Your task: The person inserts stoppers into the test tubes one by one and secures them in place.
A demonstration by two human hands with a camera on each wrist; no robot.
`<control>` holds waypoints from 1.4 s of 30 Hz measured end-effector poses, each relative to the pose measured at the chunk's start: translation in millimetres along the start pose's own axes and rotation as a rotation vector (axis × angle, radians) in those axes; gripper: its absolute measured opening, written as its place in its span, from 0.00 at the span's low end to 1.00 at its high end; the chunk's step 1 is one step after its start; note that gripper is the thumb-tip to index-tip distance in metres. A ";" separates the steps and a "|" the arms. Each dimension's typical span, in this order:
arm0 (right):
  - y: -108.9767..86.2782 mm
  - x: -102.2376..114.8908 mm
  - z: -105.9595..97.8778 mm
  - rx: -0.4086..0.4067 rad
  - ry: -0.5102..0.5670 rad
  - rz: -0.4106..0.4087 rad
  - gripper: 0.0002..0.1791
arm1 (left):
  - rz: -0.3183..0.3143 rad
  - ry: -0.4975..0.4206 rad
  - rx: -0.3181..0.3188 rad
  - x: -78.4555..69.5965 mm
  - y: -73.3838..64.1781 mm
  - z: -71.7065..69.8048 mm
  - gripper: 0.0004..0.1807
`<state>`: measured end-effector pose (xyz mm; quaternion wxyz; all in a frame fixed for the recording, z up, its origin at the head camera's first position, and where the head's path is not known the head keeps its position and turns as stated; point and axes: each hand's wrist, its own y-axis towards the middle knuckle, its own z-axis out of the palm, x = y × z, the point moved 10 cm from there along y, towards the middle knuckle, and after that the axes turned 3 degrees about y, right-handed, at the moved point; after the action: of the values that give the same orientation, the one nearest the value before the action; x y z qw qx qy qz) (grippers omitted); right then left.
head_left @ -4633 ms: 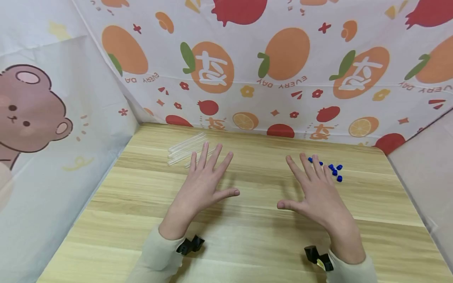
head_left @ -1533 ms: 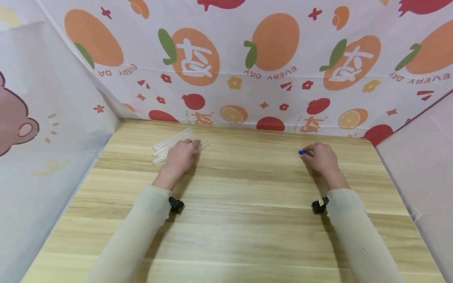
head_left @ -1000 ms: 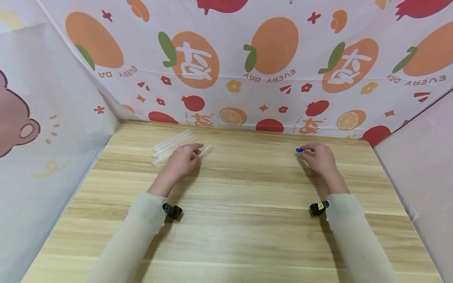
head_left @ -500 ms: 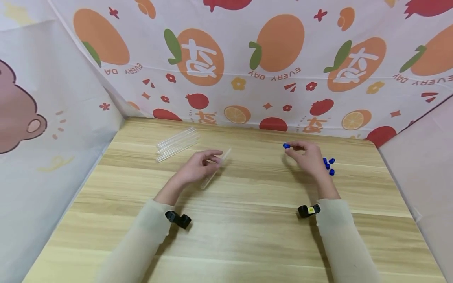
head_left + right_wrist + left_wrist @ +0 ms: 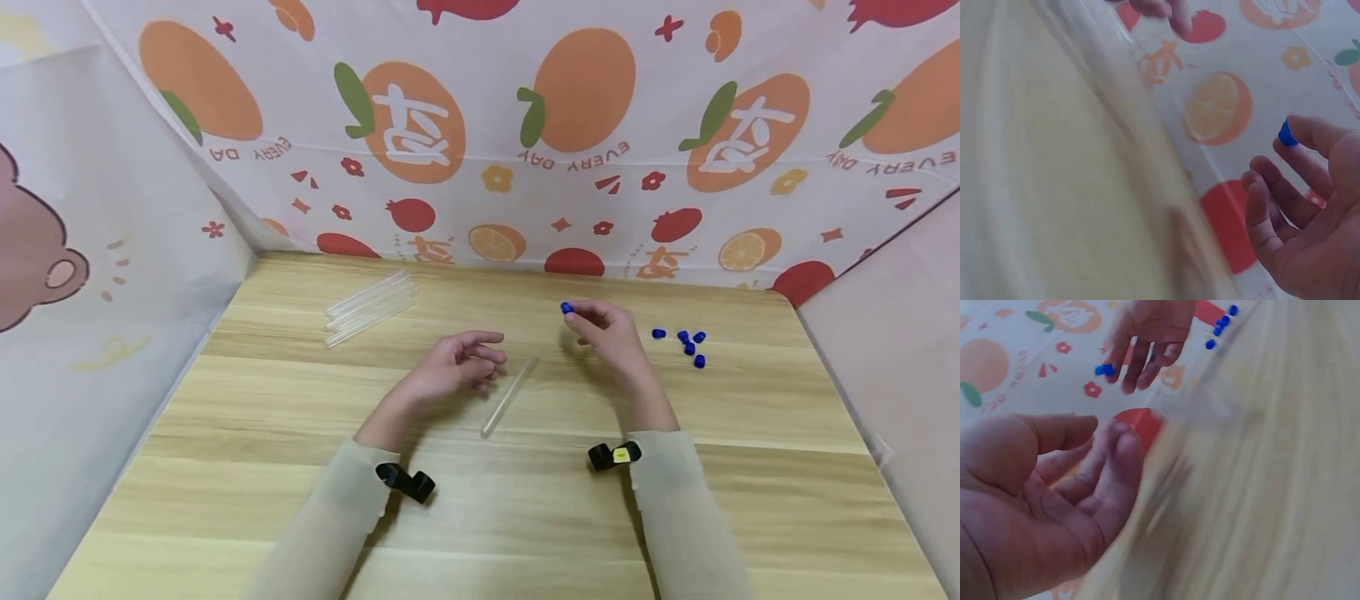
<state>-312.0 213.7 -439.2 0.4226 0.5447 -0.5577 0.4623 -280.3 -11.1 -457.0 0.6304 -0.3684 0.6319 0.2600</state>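
Observation:
A clear test tube [image 5: 510, 397] lies slantwise on the wooden tabletop, just right of my left hand [image 5: 459, 365] and apart from it. In the left wrist view, the fingers of that hand [image 5: 1054, 494] are loosely bent with nothing between them. My right hand [image 5: 611, 333] pinches a small blue cap [image 5: 567, 307] between thumb and index finger, above the table; in the right wrist view the cap [image 5: 1287, 134] shows at the fingertips. Its other fingers are loosely curled. The tube is only a blur in the left wrist view.
Several more clear tubes [image 5: 371, 308] lie side by side at the back left of the table [image 5: 465, 533]. Several blue caps [image 5: 689, 348] lie scattered right of the right hand. A fruit-printed cloth [image 5: 495, 108] hangs behind the table's back edge.
The left hand drew one tube away from the others, towards the middle, and is now apart from it. The right hand picked up a cap and moved left with it.

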 end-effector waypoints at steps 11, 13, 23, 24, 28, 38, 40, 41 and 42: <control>0.9 -27.9 25.6 -0.233 0.128 0.006 0.15 | -0.016 0.972 -0.088 -17.1 2.2 79.1 0.30; 1.3 -27.9 26.5 -0.220 0.153 0.013 0.15 | -0.020 1.099 -0.072 -17.4 5.4 94.7 0.34; 0.1 -28.6 26.4 -0.140 0.345 0.111 0.18 | -0.061 1.230 -0.083 -14.0 19.0 103.3 0.22; -0.5 -28.5 25.1 -0.136 0.366 0.116 0.17 | -0.055 1.213 -0.089 -13.9 20.6 101.8 0.19; -2.6 -29.4 16.6 -0.131 0.436 0.120 0.17 | -0.009 1.105 -0.092 -13.7 25.1 96.8 0.11; -10.1 -25.3 -7.3 -0.187 0.438 0.118 0.15 | -0.070 0.574 0.034 1.1 18.2 80.2 0.19; -10.6 -24.1 -11.1 -0.200 0.444 0.109 0.16 | -0.103 0.392 0.052 7.2 15.8 75.9 0.19; -10.8 -23.8 -12.4 -0.203 0.447 0.105 0.16 | -0.127 0.282 0.064 11.5 14.6 74.2 0.19; -10.9 -23.5 -13.4 -0.204 0.450 0.102 0.17 | -0.155 0.170 0.074 15.9 13.5 72.5 0.19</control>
<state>-300.4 232.1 -458.6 0.5653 0.3536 -0.5200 0.5339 -246.1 52.2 -479.6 0.6058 -0.4134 0.6619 0.1548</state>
